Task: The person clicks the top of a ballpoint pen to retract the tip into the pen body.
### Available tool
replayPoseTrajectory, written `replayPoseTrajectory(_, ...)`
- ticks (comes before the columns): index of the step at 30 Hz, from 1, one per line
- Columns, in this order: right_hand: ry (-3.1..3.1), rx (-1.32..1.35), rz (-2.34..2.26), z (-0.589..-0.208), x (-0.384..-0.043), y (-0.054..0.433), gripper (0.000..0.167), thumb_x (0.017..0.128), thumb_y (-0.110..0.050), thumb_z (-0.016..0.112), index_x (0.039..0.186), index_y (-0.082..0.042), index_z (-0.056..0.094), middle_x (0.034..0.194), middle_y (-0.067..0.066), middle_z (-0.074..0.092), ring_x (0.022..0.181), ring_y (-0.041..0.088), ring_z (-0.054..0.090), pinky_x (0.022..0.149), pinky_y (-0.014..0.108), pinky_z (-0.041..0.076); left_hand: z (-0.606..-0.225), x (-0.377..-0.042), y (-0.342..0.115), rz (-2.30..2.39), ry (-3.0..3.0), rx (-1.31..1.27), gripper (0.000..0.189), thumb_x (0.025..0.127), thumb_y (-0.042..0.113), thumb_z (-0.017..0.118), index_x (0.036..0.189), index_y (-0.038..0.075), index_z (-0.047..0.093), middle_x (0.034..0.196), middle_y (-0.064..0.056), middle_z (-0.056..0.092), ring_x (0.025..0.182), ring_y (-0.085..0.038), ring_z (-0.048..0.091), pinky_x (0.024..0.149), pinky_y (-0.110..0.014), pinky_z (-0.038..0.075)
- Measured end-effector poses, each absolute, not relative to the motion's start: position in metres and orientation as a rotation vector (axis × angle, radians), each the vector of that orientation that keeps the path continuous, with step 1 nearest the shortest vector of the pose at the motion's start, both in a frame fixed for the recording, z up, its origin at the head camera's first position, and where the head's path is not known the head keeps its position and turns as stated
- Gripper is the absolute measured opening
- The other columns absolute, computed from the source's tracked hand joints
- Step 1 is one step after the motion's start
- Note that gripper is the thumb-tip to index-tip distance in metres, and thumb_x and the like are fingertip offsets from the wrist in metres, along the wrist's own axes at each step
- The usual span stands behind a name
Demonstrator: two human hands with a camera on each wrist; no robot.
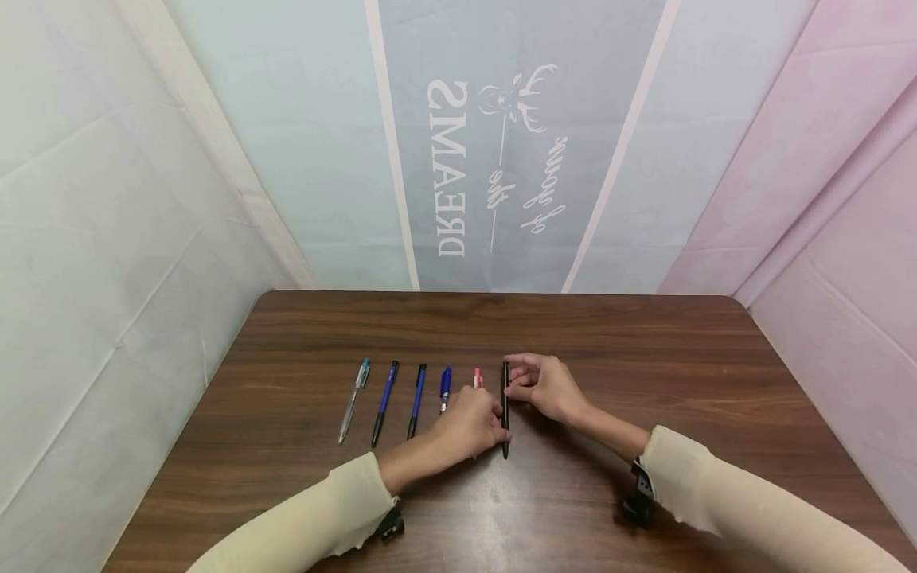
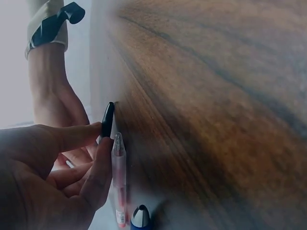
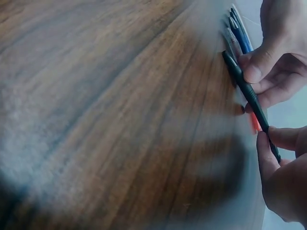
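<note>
A black pen (image 1: 505,414) lies lengthwise away from the person, at the right end of a row of pens. My left hand (image 1: 466,422) pinches it near its pointed end between thumb and finger. Towards the far end, my right hand (image 1: 548,388) pinches the same pen with thumb and fingertips. In the right wrist view the black pen (image 3: 247,91) runs between both hands. Just left of it is a clear pen with pink-red parts (image 2: 119,167), partly covered by the left hand in the head view.
Leftward in the row are a blue-capped clear pen (image 1: 446,383), two blue pens with black grips (image 1: 417,402) (image 1: 385,402) and a clear pen with a teal top (image 1: 353,402). All lie on the dark wooden table (image 1: 645,342), with printed cloth (image 1: 322,159) behind it.
</note>
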State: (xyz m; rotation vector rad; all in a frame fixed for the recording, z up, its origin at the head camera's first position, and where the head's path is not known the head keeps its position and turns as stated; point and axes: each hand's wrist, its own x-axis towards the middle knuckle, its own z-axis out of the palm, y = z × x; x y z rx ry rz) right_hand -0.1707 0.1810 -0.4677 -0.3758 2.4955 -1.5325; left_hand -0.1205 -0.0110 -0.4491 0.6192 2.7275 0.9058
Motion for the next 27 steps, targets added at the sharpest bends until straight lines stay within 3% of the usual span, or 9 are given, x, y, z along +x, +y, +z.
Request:
replayPoseTrajectory(6,2.593,-0.367,-1.454,-0.472,-0.168,0.179,0.047,0.086,0.000,0.086,0.129,0.004,0.070,0.101,0.011,0.078,0.090,0.018,0.077,0.075,0.020,0.061,-0.449,-0.119,-0.009,0.785,2.791,0.658,0.021,0.082,0.025,0.095,0.085,0.012,0.079,0.065,0.012,0.070,0.060,0.004,0.060,0.057,-0.016,0.052)
replayPoseTrajectory(15,2.709,-0.420,-1.301,-0.470,-0.167,0.180,0.043,0.084,-0.003,0.089,0.124,0.003,0.074,0.097,0.006,0.077,0.084,0.013,0.076,0.073,0.022,0.060,-0.449,-0.118,-0.008,0.762,2.784,0.663,0.027,0.083,0.024,0.094,0.099,0.007,0.080,0.068,0.012,0.072,0.063,0.003,0.064,0.059,-0.016,0.054)
replayPoseTrajectory(23,2.716,-0.443,-1.294,-0.471,-0.168,0.185,0.039,0.085,-0.005,0.088,0.121,0.002,0.076,0.096,0.005,0.077,0.081,0.011,0.074,0.068,0.020,0.058,-0.449,-0.119,-0.011,0.809,2.804,0.713,0.022,0.086,0.023,0.091,0.079,0.012,0.074,0.060,0.012,0.065,0.050,0.005,0.054,0.048,-0.013,0.046)
replayPoseTrajectory(27,2.719,-0.435,-1.322,-0.469,-0.167,0.190,0.036,0.088,-0.007,0.086,0.121,0.003,0.076,0.098,0.009,0.078,0.084,0.015,0.076,0.066,0.020,0.058,-0.446,-0.122,-0.018,0.878,2.829,0.768,0.013,0.089,0.016,0.088,0.091,0.006,0.079,0.070,0.007,0.070,0.057,0.005,0.058,0.053,-0.010,0.048)
